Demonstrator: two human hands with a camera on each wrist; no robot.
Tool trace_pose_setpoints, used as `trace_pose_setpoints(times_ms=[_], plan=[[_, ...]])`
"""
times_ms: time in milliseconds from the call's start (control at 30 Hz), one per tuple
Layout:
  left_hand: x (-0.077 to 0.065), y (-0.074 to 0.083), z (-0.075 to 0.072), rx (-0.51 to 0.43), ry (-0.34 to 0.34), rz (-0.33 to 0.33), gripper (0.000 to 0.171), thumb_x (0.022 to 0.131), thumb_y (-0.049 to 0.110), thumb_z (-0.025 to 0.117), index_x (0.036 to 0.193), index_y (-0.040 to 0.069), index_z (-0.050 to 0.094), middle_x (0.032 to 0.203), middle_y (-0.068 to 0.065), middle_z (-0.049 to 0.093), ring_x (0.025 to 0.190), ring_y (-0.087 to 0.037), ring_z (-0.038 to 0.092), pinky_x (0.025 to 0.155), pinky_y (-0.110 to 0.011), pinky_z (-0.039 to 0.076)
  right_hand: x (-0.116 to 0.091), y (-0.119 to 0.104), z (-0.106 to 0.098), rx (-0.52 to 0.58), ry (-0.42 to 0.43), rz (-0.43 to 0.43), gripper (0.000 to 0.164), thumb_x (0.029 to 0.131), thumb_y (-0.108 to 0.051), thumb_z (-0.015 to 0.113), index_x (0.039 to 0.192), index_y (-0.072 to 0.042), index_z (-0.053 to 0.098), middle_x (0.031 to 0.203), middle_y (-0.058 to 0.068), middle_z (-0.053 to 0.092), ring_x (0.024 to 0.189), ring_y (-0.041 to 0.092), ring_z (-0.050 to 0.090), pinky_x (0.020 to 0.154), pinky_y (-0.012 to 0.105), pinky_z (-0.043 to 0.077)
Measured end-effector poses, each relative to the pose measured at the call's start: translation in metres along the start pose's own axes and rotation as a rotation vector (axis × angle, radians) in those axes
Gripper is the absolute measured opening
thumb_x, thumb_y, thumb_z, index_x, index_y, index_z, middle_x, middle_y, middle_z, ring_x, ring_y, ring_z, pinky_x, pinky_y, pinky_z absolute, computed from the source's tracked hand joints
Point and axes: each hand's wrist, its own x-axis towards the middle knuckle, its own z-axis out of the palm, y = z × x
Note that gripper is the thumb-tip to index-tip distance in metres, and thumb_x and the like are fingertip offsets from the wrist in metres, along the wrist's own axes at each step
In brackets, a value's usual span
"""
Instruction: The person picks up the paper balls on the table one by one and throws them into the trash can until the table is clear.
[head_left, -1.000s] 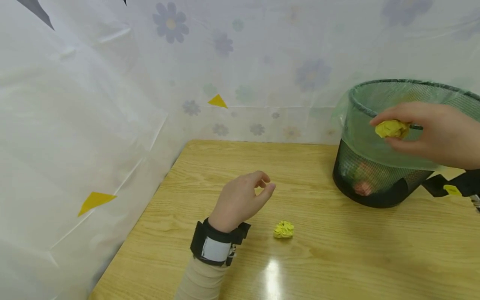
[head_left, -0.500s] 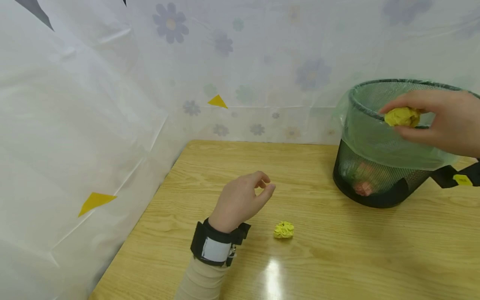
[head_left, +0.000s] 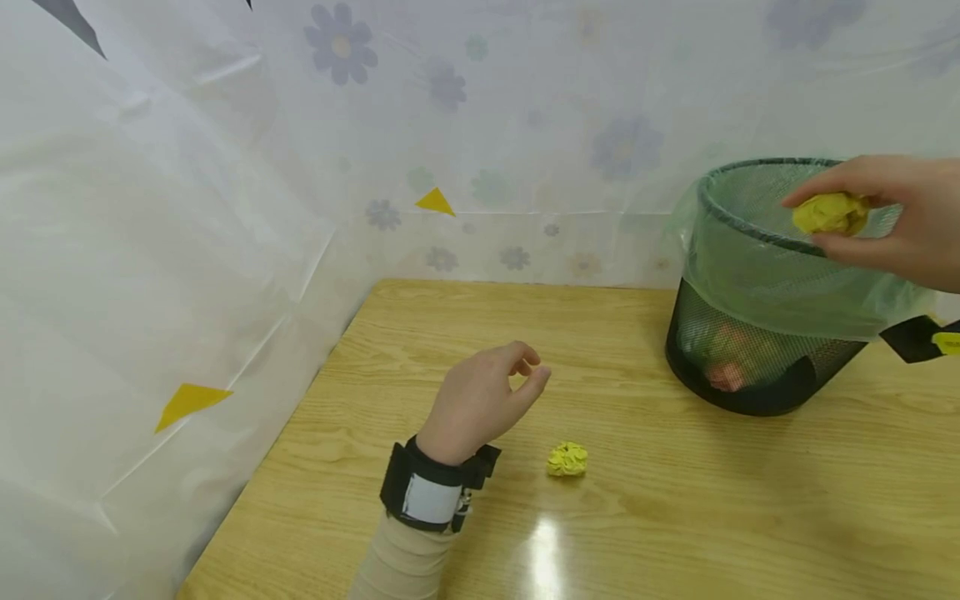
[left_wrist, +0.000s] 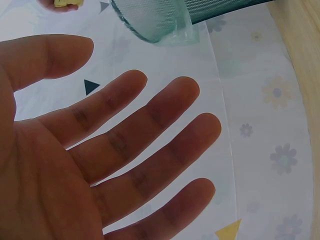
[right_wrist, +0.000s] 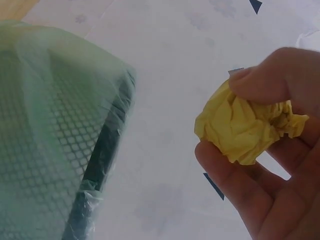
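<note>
Between thumb and fingers, my right hand (head_left: 900, 218) pinches a crumpled yellow paper ball (head_left: 832, 214). In the head view it overlaps the rim of a black mesh wastebasket (head_left: 693, 354) lined with a green plastic bag (head_left: 772, 292). The right wrist view shows the paper ball (right_wrist: 240, 125) raised, apart from the bin's rim (right_wrist: 102, 150). My left hand (head_left: 480, 400) holds nothing, its fingers relaxed and spread in the left wrist view. A second yellow paper ball (head_left: 567, 459) lies on the table to the right of that hand.
The wooden table (head_left: 637, 533) meets a flowered white curtain (head_left: 525, 125) at the back. Another white sheet (head_left: 150, 233) hangs at the left. Crumpled scraps (head_left: 726, 377), one reddish, show through the bin's mesh near its bottom.
My right hand has moved up and to the right with the yellow paper ball in it. The left hand and the ball on the table have stayed in place.
</note>
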Motion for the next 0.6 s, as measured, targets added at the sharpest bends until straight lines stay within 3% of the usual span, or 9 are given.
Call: trace_pose_setpoints(times_ms=[333,600], plan=[[-0.001,0.000,-0.001,0.000,0.001,0.007,0.031,0.094,0.040,0.051,0.106,0.015,0.064,0.097,0.001,0.068,0.055,-0.005,0.053,0.046,-0.022,0.039,0.009,0.024,-0.009,0.015,0.026,-0.031,0.039,0.073,0.018,0.064,0.111,0.010,0.058,0.099,0.023,0.053,0.084,-0.021,0.028,0.062,0.004,0.031],[-0.001,-0.001,-0.002,0.001,-0.005,0.006,0.030,0.094,0.041,0.051,0.105,0.016,0.064,0.097,-0.001,0.068,0.054,-0.005,0.052,0.046,-0.022,0.039,0.016,0.039,-0.012,-0.006,0.000,0.026,0.040,0.078,0.012,0.064,0.116,0.008,0.056,0.103,0.021,0.051,0.086,-0.022,0.026,0.066,0.007,0.030]])
